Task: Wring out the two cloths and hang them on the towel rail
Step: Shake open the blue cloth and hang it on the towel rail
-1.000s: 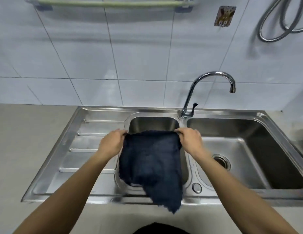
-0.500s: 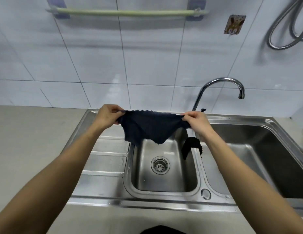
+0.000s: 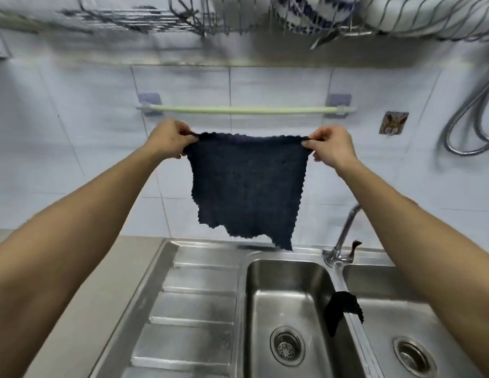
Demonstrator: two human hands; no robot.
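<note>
Dark cloth (image 3: 246, 184) stretched by both hands' fingers (image 3: 187, 133), below towel rail (image 3: 246, 109)

Steel double sink (image 3: 199, 309) below; tap (image 3: 344, 236); dish rack (image 3: 265, 20) overhead.

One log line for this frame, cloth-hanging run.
phase: hanging first | left hand: pinches navy cloth corner | right hand: other corner | towel rail: bare | second cloth: on sink divider

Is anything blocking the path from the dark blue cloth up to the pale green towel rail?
Nothing visible. The dark blue cloth, stretched between the left hand and right hand, hangs just below the bare pale green towel rail. The wire dish rack sits well above.
</note>
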